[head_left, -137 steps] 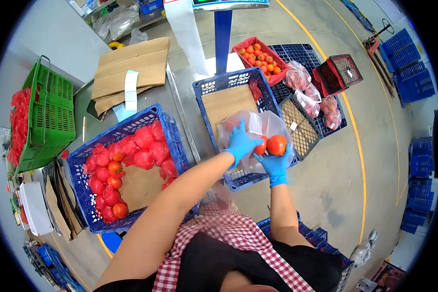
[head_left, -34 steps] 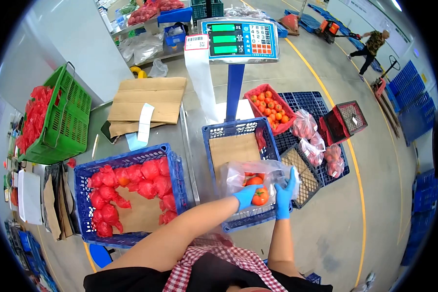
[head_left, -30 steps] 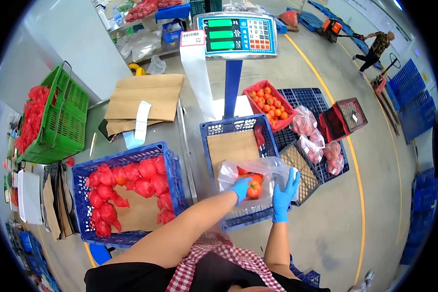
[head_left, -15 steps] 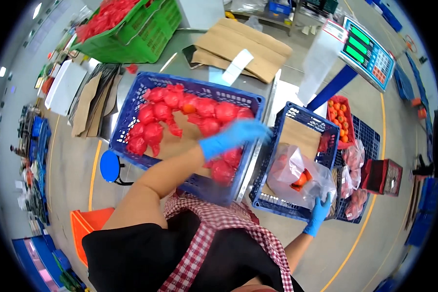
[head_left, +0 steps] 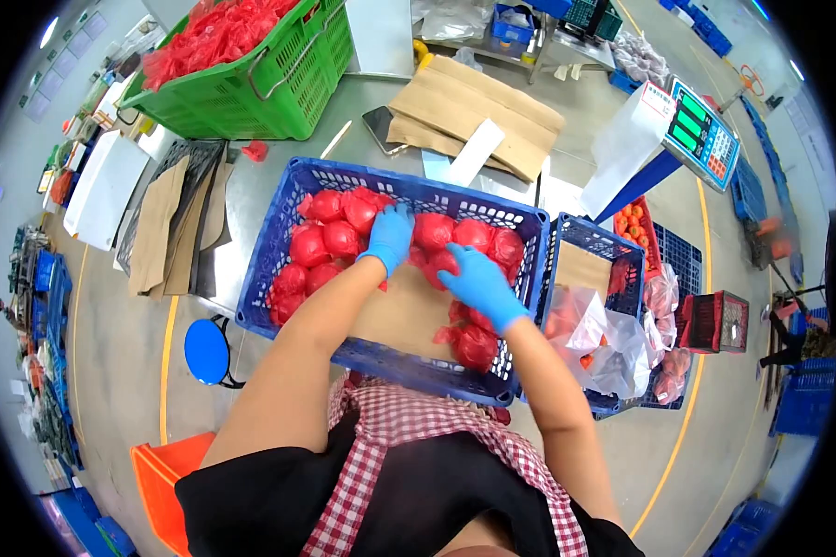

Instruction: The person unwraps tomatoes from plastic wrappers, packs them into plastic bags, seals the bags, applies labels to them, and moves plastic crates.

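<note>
Both hands wear blue gloves and are inside the left blue crate (head_left: 418,190), among tomatoes wrapped in red film (head_left: 308,245). My left hand (head_left: 389,239) is closed over something at the crate's back row; its fingertips hide what is there. My right hand (head_left: 480,283) rests its fingers on a red-wrapped tomato (head_left: 441,267) at the right part of the crate. Brown cardboard (head_left: 404,313) shows on the crate floor. In the second blue crate (head_left: 596,228), a clear plastic bag (head_left: 622,348) with tomatoes inside lies untouched.
A green crate (head_left: 274,88) of red film stands at the back left. Cardboard sheets (head_left: 478,102), a phone (head_left: 381,130) and a paper strip (head_left: 478,153) lie behind the left crate. A scale display (head_left: 701,135) rises at the right; a blue stool (head_left: 207,352) stands lower left.
The tomato bag was let go and lies in the right crate. Both hands have moved left into the crate of red-wrapped tomatoes, and the view has turned left. No bare tomato shows there now.
</note>
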